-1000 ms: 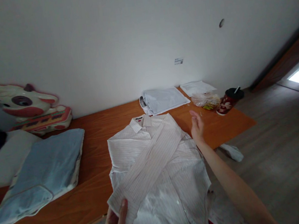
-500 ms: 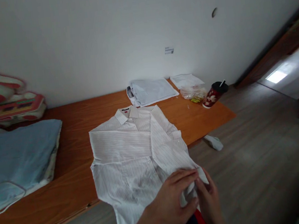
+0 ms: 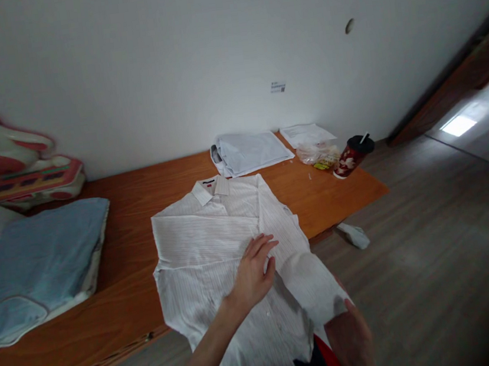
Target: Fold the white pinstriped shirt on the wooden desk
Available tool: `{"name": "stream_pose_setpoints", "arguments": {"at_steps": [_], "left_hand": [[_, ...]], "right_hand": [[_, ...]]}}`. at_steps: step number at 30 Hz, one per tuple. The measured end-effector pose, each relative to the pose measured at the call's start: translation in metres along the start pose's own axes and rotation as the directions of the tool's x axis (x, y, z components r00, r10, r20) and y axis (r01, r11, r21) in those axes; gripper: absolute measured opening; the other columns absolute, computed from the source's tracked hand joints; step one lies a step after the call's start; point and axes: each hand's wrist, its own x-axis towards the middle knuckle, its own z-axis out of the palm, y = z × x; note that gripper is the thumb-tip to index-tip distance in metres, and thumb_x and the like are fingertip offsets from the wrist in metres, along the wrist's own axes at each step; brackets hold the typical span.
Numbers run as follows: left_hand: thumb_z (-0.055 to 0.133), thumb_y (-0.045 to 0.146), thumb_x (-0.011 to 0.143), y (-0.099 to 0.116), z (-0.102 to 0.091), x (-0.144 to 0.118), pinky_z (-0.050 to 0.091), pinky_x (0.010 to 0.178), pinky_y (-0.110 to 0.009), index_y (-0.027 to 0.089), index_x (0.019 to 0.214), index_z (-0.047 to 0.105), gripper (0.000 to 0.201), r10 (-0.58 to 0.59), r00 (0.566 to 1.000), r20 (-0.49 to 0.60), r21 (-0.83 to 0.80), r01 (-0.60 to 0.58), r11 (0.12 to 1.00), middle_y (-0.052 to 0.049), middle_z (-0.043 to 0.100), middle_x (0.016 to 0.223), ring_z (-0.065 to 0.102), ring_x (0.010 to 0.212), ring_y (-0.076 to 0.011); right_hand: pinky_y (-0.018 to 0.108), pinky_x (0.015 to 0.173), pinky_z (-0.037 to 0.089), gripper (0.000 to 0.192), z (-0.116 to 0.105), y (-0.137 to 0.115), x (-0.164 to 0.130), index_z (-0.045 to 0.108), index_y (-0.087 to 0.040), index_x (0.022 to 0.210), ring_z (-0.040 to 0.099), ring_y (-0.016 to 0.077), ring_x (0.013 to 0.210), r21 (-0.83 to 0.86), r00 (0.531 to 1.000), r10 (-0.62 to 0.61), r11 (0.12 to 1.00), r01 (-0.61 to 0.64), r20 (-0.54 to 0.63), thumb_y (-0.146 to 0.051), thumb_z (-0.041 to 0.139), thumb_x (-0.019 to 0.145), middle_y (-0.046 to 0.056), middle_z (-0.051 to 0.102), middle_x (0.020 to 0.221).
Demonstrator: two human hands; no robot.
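Centrally in the frame, spread face up on the wooden table (image 3: 139,196) with collar toward the wall: a white pinstriped shirt (image 3: 204,253), hem drooping over the near edge. Soft, light and limp by the look of it, so likely to slump wherever unsupported; best gripped at firmer parts such as the cuff, collar or a folded edge. Lying diagonally over the front toward lower right, one sleeve (image 3: 299,265). Resting flat on the shirt at mid-frame, the left hand (image 3: 253,271), fingers spread and pressing cloth. At lower right, the right hand (image 3: 350,339), tucked under the cuff end of that sleeve; grip on it hidden by the cloth, so cannot tell. Further out: a folded pale shirt (image 3: 249,151) behind the collar, papers (image 3: 307,133), a crinkled bag (image 3: 319,153) and a red lidded cup (image 3: 352,156) upper right; a folded blue garment (image 3: 36,268) at left, a cartoon cow toy (image 3: 5,159) upper left.
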Motion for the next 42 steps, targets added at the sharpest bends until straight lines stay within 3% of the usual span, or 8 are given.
{"name": "stream_pose_setpoints", "arguments": {"at_steps": [3, 8, 14, 19, 24, 27, 33, 42], "left_hand": [[0.053, 0.021, 0.107, -0.004, 0.012, 0.014, 0.031, 0.135, -0.059, 0.029, 0.144, 0.064, 0.039, 0.033, 0.995, 0.09, 0.1, -0.042, 0.994, -0.006, 0.061, 0.159, 0.046, 0.158, -0.0272], [0.051, 0.027, 0.108, -0.025, 0.021, 0.052, 0.025, 0.136, -0.061, 0.022, 0.156, 0.054, 0.049, 0.049, 0.986, 0.158, 0.312, -0.097, 0.945, -0.012, 0.048, 0.171, 0.033, 0.165, -0.0324], [0.045, 0.031, 0.11, -0.047, 0.026, 0.057, 0.022, 0.136, -0.059, 0.026, 0.167, 0.041, 0.057, 0.036, 0.984, 0.176, 0.411, -0.107, 0.905, -0.009, 0.036, 0.178, 0.027, 0.167, -0.031], [0.046, 0.03, 0.109, -0.047, 0.022, 0.054, 0.022, 0.137, -0.058, 0.024, 0.165, 0.042, 0.057, 0.063, 0.983, 0.174, 0.34, -0.12, 0.933, -0.01, 0.035, 0.178, 0.026, 0.168, -0.0299], [0.047, -0.001, 0.086, -0.04, 0.004, 0.046, 0.038, 0.13, -0.048, 0.018, 0.149, 0.053, 0.066, -0.039, 0.999, -0.021, 0.212, 0.043, 0.976, -0.014, 0.058, 0.157, 0.048, 0.153, -0.0259], [0.051, -0.005, 0.075, -0.035, 0.0, 0.032, 0.047, 0.121, -0.047, 0.019, 0.139, 0.056, 0.069, -0.121, 0.984, -0.128, 0.157, 0.141, 0.977, -0.014, 0.065, 0.139, 0.058, 0.137, -0.0273], [0.082, 0.015, 0.075, -0.024, 0.013, 0.022, 0.047, 0.114, -0.055, 0.022, 0.121, 0.058, 0.052, -0.188, 0.96, -0.206, 0.153, 0.221, 0.963, -0.011, 0.064, 0.126, 0.058, 0.126, -0.0334], [0.079, 0.01, 0.084, -0.028, 0.002, 0.014, 0.046, 0.107, -0.047, 0.023, 0.103, 0.073, 0.023, -0.186, 0.965, -0.186, 0.224, 0.226, 0.948, -0.007, 0.068, 0.117, 0.059, 0.119, -0.0291]], "right_hand": [[0.043, 0.09, 0.065, 0.043, 0.005, 0.024, -0.001, 0.08, -0.031, 0.113, 0.077, 0.0309, 0.109, 0.021, 0.985, 0.095, 0.995, -0.093, -0.141, -0.049, 0.091, 0.076, 0.005, 0.082, 0.115], [0.044, 0.094, 0.065, 0.054, -0.014, 0.032, 0.002, 0.077, -0.028, 0.126, 0.075, 0.0324, 0.118, 0.072, 0.973, 0.103, 0.993, -0.09, -0.207, -0.047, 0.091, 0.077, 0.008, 0.081, 0.122], [0.038, 0.081, 0.063, 0.043, -0.053, 0.041, 0.037, 0.081, -0.024, 0.095, 0.076, 0.0291, 0.09, -0.229, 0.989, 0.07, 0.968, -0.099, -0.131, -0.054, 0.095, 0.069, 0.003, 0.082, 0.094], [0.037, 0.096, 0.057, 0.05, -0.055, 0.054, 0.073, 0.081, -0.02, 0.093, 0.073, 0.0283, 0.108, -0.328, 1.0, 0.018, 0.944, -0.025, -0.025, -0.058, 0.095, 0.065, 0.007, 0.081, 0.113], [0.041, 0.101, 0.056, 0.064, -0.055, 0.054, 0.086, 0.078, -0.023, 0.121, 0.074, 0.0281, 0.111, -0.21, 0.97, 0.228, 0.956, -0.207, 0.08, -0.049, 0.098, 0.065, 0.007, 0.082, 0.121], [0.044, 0.104, 0.056, 0.057, -0.062, 0.053, 0.085, 0.082, -0.021, 0.114, 0.076, 0.0317, 0.112, -0.196, 0.939, 0.331, 0.931, -0.309, 0.092, -0.046, 0.099, 0.065, 0.011, 0.083, 0.117], [0.052, 0.105, 0.058, 0.051, -0.068, 0.049, 0.078, 0.084, -0.025, 0.109, 0.077, 0.0368, 0.113, -0.199, 0.946, 0.32, 0.931, -0.305, 0.043, -0.046, 0.096, 0.064, 0.012, 0.083, 0.118], [0.049, 0.113, 0.056, 0.042, -0.078, 0.065, 0.082, 0.085, -0.027, 0.104, 0.076, 0.033, 0.118, -0.194, 0.959, 0.283, 0.941, -0.279, -0.008, -0.051, 0.093, 0.07, 0.008, 0.083, 0.119]]}}
